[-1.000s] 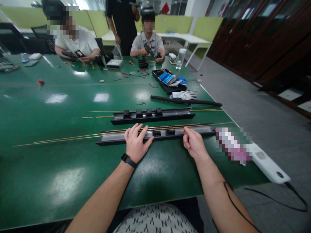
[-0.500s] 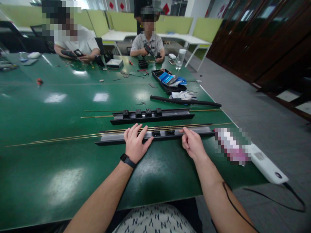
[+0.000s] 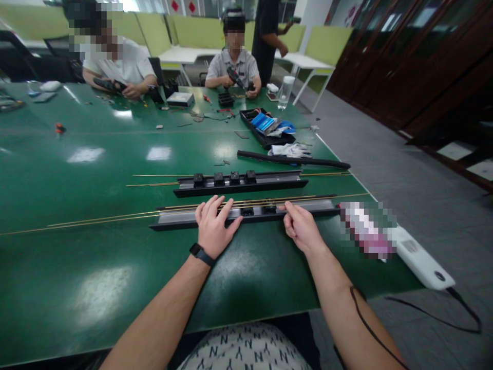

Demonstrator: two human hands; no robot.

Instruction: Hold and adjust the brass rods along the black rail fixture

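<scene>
Gradually, the brass-coloured rods [image 3: 115, 219] had shifted leftward over the near rail [image 3: 175, 218]; a second before, the longest one's tip lay well inside the view, and now it ran out to the left edge of the picture. The right hand [image 3: 302, 226] had moved left with them, its index finger stretched out at the rods, the other fingers curled under; whether it pinched a rod could not be told. The left hand [image 3: 215, 228] had kept its place, fingers spread wide across the rods and the rail, thumb apart toward the rail's front edge. Between the two hands, black blocks [image 3: 247, 209] sat in the near rail, partly beneath the rods. That rail lay on the green table [image 3: 115, 288], directly before the person, while the far rail [image 3: 239, 188], with four dark blocks [image 3: 219, 178] in it, remained just behind it. Across the table, a standing person in black [image 3: 265, 41] had passed from one side of a seated co-worker [image 3: 234, 67] to the other, now on the right of the view.
</scene>
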